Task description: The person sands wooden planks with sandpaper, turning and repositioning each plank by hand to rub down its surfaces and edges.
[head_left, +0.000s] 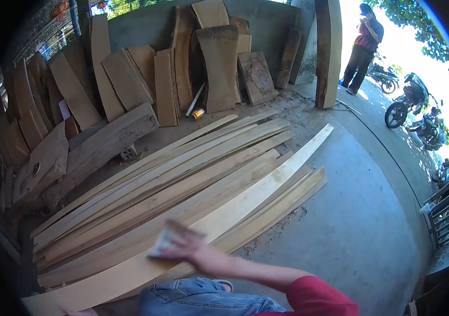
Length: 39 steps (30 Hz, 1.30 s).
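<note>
A long pale board (253, 197) lies on top of several other planks, running from the lower left to the upper right. On its lower half, my right hand (185, 248) is closed on a flat block, brownish and pale, blurred by motion. At the bottom left edge of the view, my left hand (77, 312) is at the near end of the same board; only a small part of it shows and its fingers are hard to make out. Beneath and beyond the board, long planks (166, 197) are spread side by side on the floor.
Wooden slabs (219, 66) lean on the back wall, near a small can (198, 114). A thick timber bench (103, 138) stands at left. A wooden post (328, 52) rises at the upper right. Beyond it are a standing person (361, 47) and parked motorbikes (411, 100).
</note>
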{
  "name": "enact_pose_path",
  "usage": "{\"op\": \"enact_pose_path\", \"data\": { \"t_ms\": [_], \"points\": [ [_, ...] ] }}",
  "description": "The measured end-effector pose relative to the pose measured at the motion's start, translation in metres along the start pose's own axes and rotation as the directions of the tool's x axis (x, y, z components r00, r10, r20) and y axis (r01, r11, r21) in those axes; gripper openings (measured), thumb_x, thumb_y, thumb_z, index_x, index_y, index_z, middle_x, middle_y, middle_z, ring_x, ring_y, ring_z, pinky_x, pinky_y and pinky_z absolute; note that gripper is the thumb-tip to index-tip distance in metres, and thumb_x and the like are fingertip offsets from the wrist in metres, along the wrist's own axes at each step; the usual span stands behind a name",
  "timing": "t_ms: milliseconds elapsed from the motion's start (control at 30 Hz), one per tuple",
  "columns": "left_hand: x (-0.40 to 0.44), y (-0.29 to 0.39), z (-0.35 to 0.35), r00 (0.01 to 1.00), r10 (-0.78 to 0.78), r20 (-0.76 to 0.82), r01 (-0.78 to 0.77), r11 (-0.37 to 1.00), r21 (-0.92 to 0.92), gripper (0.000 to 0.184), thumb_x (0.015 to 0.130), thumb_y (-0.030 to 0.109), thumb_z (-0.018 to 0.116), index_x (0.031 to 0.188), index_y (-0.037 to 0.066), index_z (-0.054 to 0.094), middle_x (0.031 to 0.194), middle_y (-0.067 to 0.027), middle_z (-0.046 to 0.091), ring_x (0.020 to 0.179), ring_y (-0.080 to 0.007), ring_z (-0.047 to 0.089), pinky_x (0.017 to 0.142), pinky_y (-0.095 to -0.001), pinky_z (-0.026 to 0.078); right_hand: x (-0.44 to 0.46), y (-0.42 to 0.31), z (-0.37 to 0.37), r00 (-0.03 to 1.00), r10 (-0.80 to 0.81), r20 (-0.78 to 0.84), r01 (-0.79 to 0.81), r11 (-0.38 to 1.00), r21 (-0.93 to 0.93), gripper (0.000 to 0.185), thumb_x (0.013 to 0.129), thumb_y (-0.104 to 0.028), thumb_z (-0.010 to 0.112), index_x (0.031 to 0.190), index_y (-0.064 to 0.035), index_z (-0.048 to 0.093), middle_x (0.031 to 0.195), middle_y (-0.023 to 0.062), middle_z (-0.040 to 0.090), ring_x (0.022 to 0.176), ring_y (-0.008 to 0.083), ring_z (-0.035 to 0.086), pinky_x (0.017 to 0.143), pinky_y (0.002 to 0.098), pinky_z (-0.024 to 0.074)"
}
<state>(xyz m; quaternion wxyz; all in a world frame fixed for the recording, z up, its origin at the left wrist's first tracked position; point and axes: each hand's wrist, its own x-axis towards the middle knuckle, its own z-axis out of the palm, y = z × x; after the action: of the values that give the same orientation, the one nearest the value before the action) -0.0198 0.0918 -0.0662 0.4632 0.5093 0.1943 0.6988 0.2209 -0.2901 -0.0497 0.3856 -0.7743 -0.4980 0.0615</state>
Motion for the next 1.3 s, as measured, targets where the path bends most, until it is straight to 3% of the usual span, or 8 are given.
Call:
{"op": "enact_pose_path", "data": {
  "t_ms": [167,200,400,600,833,1000,1167,1300],
  "points": [
    [0.000,0.012,0.004,0.998,-0.047,0.040,0.047,0.999,-0.011,0.061,0.085,0.039,0.035,0.128,-0.003,0.022,0.120,-0.0198,0.039,0.107,-0.0297,0.043,0.090,-0.0422,0.035,-0.073,0.156,-0.095,0.776,0.530,-0.342,-0.345,0.811,0.473,0.033,0.086,-0.002,0.037,0.114,-0.0089,0.051,0.104,0.0145,0.057,0.094,0.0230,0.056,0.082,0.0335,0.0441],
    [-0.001,0.014,0.004,0.998,-0.049,0.042,0.049,0.999,-0.010,0.061,0.085,0.039,0.035,0.128,-0.003,0.022,0.120,-0.0198,0.039,0.107,-0.0297,0.043,0.090,-0.0422,0.035,-0.091,0.199,-0.105,0.701,0.552,-0.451,-0.587,0.806,0.076,0.025,0.087,-0.010,0.042,0.108,-0.0077,0.056,0.093,0.0136,0.061,0.089,0.0217,0.058,0.078,0.0344,0.0456],
    [-0.001,0.023,0.017,0.989,-0.110,0.102,0.117,0.991,-0.064,0.064,0.086,0.044,0.030,0.131,-0.001,0.018,0.125,-0.0187,0.036,0.113,-0.0300,0.038,0.095,-0.0416,0.028,-0.079,0.195,-0.101,0.405,0.735,-0.544,-0.865,0.501,0.033,0.032,0.086,-0.022,0.042,0.110,-0.0030,0.052,0.089,0.0262,0.057,0.086,0.0392,0.055,0.077,0.0439,0.0427],
    [-0.003,0.021,0.035,0.972,-0.166,0.169,0.188,0.974,-0.125,0.068,0.086,0.049,0.024,0.133,0.002,0.013,0.130,-0.0176,0.033,0.119,-0.0303,0.033,0.100,-0.0411,0.022,-0.019,0.051,-0.048,0.956,0.202,-0.213,-0.194,0.979,0.058,0.066,0.065,0.011,0.038,0.126,-0.0155,0.038,0.126,0.0227,0.037,0.112,0.0374,0.041,0.095,0.0407,0.0346],
    [0.014,0.003,0.019,0.994,-0.106,-0.041,0.098,0.983,-0.152,0.065,0.084,0.040,0.034,0.130,-0.003,0.019,0.122,-0.0194,0.038,0.109,-0.0304,0.042,0.091,-0.0425,0.033,0.009,-0.025,-0.011,0.984,-0.181,-0.007,0.179,0.969,0.170,0.061,0.072,0.008,0.043,0.128,-0.0136,0.035,0.134,0.0079,0.030,0.127,0.0288,0.019,0.104,0.0499,0.0125],
    [0.017,-0.023,0.015,0.977,-0.097,-0.190,0.061,0.981,-0.185,0.063,0.082,0.034,0.041,0.128,-0.005,0.022,0.117,-0.0207,0.042,0.103,-0.0305,0.047,0.085,-0.0435,0.041,-0.030,0.040,-0.052,0.959,0.147,-0.241,-0.135,0.989,0.067,0.062,0.072,0.013,0.036,0.125,-0.0210,0.041,0.129,0.0070,0.038,0.121,0.0359,0.030,0.102,0.0452,0.0230],
    [0.023,-0.034,0.015,0.969,-0.112,-0.219,0.066,0.976,-0.208,0.065,0.081,0.033,0.043,0.128,-0.005,0.022,0.118,-0.0208,0.041,0.103,-0.0304,0.047,0.086,-0.0434,0.042,-0.094,0.081,-0.085,0.389,0.586,-0.711,-0.702,0.688,0.183,0.040,0.088,-0.008,0.033,0.122,-0.0254,0.044,0.106,0.0201,0.054,0.093,0.0338,0.054,0.079,0.0400,0.0421],
    [0.012,-0.020,0.033,0.973,-0.129,-0.191,0.088,0.975,-0.205,0.067,0.079,0.034,0.043,0.129,-0.004,0.020,0.120,-0.0203,0.039,0.105,-0.0303,0.046,0.088,-0.0431,0.040,-0.126,0.102,-0.077,0.044,0.683,-0.729,-0.489,0.651,0.580,0.032,0.089,-0.017,0.041,0.113,0.0037,0.047,0.106,0.0160,0.055,0.098,0.0220,0.053,0.086,0.0294,0.0370]
  ]
}}
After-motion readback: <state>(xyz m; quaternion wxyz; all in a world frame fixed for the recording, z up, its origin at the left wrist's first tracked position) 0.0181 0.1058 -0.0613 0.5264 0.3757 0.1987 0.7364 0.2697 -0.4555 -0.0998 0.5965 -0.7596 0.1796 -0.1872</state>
